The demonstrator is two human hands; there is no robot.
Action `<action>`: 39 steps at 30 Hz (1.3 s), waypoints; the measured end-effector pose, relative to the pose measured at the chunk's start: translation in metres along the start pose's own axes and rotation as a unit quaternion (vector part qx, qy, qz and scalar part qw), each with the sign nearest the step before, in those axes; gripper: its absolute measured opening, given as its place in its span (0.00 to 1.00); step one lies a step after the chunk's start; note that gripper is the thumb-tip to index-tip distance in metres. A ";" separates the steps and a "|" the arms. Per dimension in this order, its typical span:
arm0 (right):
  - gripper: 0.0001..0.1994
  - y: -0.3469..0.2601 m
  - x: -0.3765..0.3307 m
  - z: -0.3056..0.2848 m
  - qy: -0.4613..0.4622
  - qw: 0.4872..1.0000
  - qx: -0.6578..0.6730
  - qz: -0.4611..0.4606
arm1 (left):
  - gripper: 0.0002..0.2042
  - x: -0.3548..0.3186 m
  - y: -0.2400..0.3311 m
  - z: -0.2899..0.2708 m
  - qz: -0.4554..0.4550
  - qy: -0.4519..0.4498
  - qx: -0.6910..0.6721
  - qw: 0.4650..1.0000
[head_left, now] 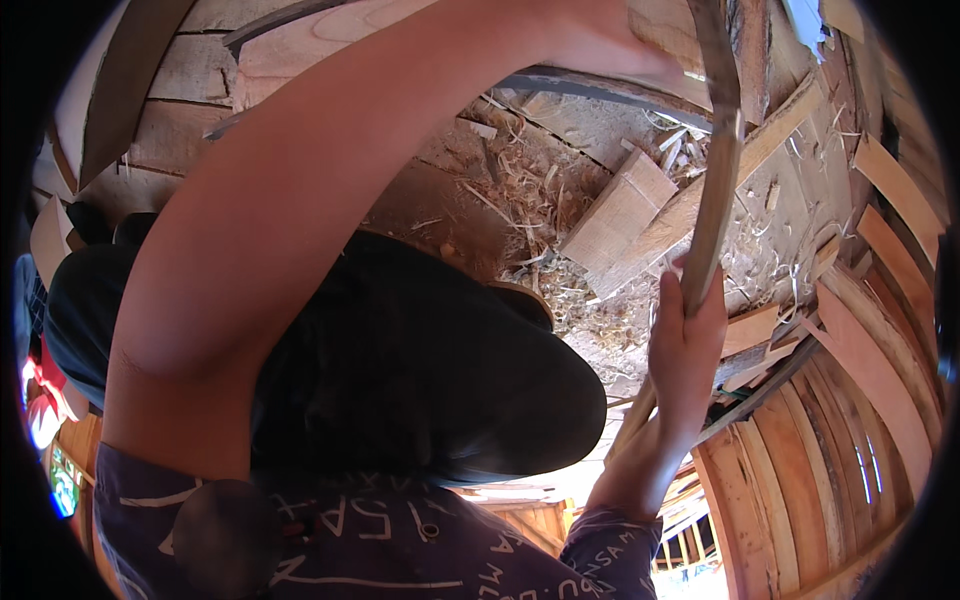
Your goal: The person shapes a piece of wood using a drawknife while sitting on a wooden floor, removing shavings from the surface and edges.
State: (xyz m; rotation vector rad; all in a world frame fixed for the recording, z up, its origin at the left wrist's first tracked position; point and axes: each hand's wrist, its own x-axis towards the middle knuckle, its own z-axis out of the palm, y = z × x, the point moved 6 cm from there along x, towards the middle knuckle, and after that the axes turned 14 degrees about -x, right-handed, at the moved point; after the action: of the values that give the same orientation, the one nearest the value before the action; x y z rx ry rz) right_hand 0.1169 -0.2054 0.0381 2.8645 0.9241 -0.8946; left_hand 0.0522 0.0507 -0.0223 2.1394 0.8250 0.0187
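Note:
My right hand (690, 325) is wrapped round a long, narrow, slightly curved wooden stick (714, 190). The stick rises past the top of the picture, and its lower end shows behind my wrist. My left arm reaches across to the top, where my left hand (605, 42) lies on a pale wooden board (310, 50) with dark edges. The visible part of that hand looks stretched out along the board; the picture's edge cuts off the rest. A short wooden block (622, 205) lies below the board, beside a long squared timber (690, 210).
Curly wood shavings (535, 190) cover the ground between my knee (540, 400) and the timbers. Curved planks (880, 380) stand along the right side, with more upright boards (780, 480) at the lower right. A dark-edged plank (130, 85) leans at the upper left.

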 end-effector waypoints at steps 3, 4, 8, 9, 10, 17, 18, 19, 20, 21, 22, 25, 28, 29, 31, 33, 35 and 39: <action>0.09 0.032 -0.026 0.001 -0.028 0.998 0.012 0.059 | 0.42 0.001 -0.001 0.003 0.034 0.000 0.004 0.999; 0.09 0.026 -0.022 0.001 -0.026 0.999 0.004 0.040 | 0.41 0.002 0.000 0.008 0.027 -0.002 -0.001 1.000; 0.09 -0.018 0.031 -0.005 -0.026 0.999 -0.023 -0.006 | 0.40 0.004 0.002 0.008 0.018 0.020 -0.013 1.000; 0.09 -0.040 0.037 -0.004 -0.040 0.998 -0.016 -0.042 | 0.39 -0.009 -0.007 -0.016 -0.005 0.046 0.008 0.999; 0.09 -0.028 0.030 -0.005 -0.023 0.999 -0.015 -0.023 | 0.39 -0.008 0.001 -0.007 0.040 0.050 0.021 0.998; 0.09 -0.018 0.016 0.006 0.008 0.999 0.029 -0.013 | 0.40 0.000 0.001 0.001 0.025 0.007 0.014 1.000; 0.09 -0.021 0.021 0.008 0.012 1.000 0.019 -0.019 | 0.41 0.006 -0.004 0.004 -0.014 -0.012 0.023 1.000; 0.08 -0.023 0.025 0.011 0.015 1.000 0.009 -0.024 | 0.41 0.008 -0.010 0.007 -0.053 -0.032 0.032 0.998; 0.08 -0.025 0.025 0.012 0.019 0.999 -0.002 -0.028 | 0.41 0.009 -0.010 0.010 -0.046 -0.025 0.024 0.998; 0.08 -0.026 0.014 0.004 0.003 1.000 -0.011 -0.011 | 0.42 0.011 -0.011 0.011 -0.040 -0.017 0.017 0.999; 0.09 -0.013 0.002 0.001 -0.012 1.000 -0.004 0.006 | 0.42 0.010 -0.014 0.007 -0.037 -0.005 0.015 0.999; 0.09 0.020 -0.027 0.001 -0.010 0.999 0.014 0.042 | 0.42 -0.002 0.003 0.003 0.025 -0.019 0.018 0.999; 0.09 -0.008 -0.001 -0.006 -0.004 1.000 -0.014 -0.016 | 0.41 -0.003 0.001 0.003 0.005 -0.036 0.009 0.999; 0.09 -0.015 0.025 0.000 0.000 0.999 -0.023 -0.035 | 0.41 -0.002 0.002 0.002 0.015 -0.020 -0.003 1.000; 0.09 -0.024 0.040 0.003 0.014 0.997 -0.031 -0.064 | 0.41 0.000 -0.004 -0.003 0.027 0.015 -0.020 0.999; 0.09 0.001 -0.004 -0.003 0.004 1.000 -0.008 -0.003 | 0.41 0.010 -0.007 0.006 -0.010 0.011 0.020 1.000; 0.10 0.019 -0.032 -0.002 -0.017 0.999 0.008 0.034 | 0.43 0.008 -0.007 0.004 -0.006 -0.009 0.010 1.000; 0.10 -0.012 -0.014 -0.006 -0.009 0.999 -0.008 -0.033 | 0.44 -0.006 -0.010 -0.012 -0.027 0.000 -0.001 1.000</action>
State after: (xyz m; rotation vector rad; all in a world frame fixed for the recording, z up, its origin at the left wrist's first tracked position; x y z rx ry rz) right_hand 0.1045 -0.2021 0.0526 2.8234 1.0251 -0.9129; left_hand 0.0382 0.0600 -0.0203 2.1151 0.8818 -0.0095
